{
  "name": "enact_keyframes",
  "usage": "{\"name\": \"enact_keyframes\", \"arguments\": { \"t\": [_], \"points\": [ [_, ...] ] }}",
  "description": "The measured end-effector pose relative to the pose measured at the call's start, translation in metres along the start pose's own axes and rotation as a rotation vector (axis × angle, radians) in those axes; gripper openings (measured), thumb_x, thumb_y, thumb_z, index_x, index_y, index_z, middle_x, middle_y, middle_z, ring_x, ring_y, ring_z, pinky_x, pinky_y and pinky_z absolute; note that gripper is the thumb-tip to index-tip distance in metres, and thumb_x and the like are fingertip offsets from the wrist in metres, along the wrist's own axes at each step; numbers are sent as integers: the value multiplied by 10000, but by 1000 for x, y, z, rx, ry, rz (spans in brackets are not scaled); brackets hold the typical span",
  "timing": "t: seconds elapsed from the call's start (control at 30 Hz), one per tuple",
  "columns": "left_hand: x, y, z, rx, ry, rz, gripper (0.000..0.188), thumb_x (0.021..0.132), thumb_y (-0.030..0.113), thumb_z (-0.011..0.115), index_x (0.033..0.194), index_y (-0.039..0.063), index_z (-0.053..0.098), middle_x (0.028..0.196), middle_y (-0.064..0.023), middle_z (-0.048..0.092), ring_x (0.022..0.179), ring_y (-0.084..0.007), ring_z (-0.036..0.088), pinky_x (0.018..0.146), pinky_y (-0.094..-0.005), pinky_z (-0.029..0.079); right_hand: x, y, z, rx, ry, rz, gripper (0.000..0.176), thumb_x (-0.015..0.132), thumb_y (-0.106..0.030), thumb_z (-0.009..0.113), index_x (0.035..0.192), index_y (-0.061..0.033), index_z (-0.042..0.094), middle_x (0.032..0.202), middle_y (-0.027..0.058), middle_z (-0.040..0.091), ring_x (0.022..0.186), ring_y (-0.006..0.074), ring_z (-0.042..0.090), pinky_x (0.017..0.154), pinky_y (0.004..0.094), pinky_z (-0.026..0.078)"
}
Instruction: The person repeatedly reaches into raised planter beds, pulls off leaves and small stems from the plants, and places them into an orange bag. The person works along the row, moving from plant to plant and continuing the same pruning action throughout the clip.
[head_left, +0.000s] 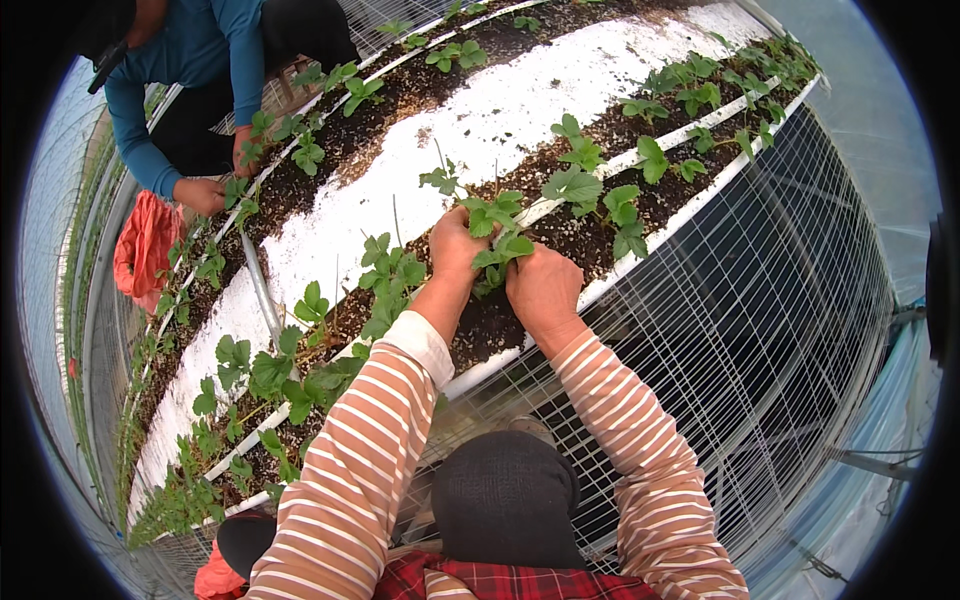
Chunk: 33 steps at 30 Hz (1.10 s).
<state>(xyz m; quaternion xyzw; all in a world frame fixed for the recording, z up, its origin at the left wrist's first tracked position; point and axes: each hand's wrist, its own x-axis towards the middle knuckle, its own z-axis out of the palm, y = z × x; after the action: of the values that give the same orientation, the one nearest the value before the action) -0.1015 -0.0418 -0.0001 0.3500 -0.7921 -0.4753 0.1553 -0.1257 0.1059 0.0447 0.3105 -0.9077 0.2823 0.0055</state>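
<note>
A young strawberry plant (496, 259) with green leaves stands in the dark soil of a raised bed, right between my hands. My left hand (454, 244) grips it from the left, fingertips hidden under the leaves. On the other side, my right hand (546, 289) is curled in close to the plant's base, its fingers out of sight behind the knuckles and foliage. A white pipe (541, 211) runs lengthwise along the planting strip, passing just behind the plant.
A white sheet (442, 135) strewn with soil crumbs covers the bed's middle. Across it, a person in a blue top (187, 52) handles plants beside a red plastic bag (146, 247). White wire mesh (720, 322) borders the bed on my side. A grey bar (260, 289) crosses the sheet.
</note>
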Motion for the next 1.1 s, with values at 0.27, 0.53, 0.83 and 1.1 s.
{"name": "enact_keyframes", "arguments": {
  "t": [0.27, 0.53, 0.83, 1.1],
  "points": [
    [-1, 10, -2, 64, 10, -152, 218, 749, 185, 747, 892, 25, 707, 858, -186, 703, 829, -350, 682, 767, -421, 514, 31, 32, 5, -10, 140, -183, 94, 737, -114, 671, 830, -119, 685, 727, 84, 651, 684, 306, 650, 579, 412, 502],
    [-5, 13, -5, 121, 25, -113, 194, 762, 233, 741, 850, 62, 718, 835, -171, 701, 821, -352, 678, 749, -433, 516, 9, 5, 4, 6, 82, -91, 56, 712, -103, 657, 754, -123, 627, 697, 78, 619, 675, 311, 636, 554, 418, 482],
    [-8, 15, -13, 48, -49, -142, 236, 774, 260, 742, 913, 71, 719, 866, -166, 706, 860, -350, 676, 777, -428, 510, 29, 1, 4, -373, -63, -227, 108, 753, -143, 620, 777, -136, 725, 853, 59, 628, 872, 292, 570, 727, 406, 463],
    [-10, 6, -9, 36, -31, -89, 253, 792, 223, 701, 989, 65, 698, 906, -147, 711, 870, -306, 677, 795, -397, 507, 44, 15, -3, 168, -406, 189, 222, 811, -209, 611, 900, -34, 713, 892, 218, 687, 882, 416, 649, 770, 462, 523]
  ]
}}
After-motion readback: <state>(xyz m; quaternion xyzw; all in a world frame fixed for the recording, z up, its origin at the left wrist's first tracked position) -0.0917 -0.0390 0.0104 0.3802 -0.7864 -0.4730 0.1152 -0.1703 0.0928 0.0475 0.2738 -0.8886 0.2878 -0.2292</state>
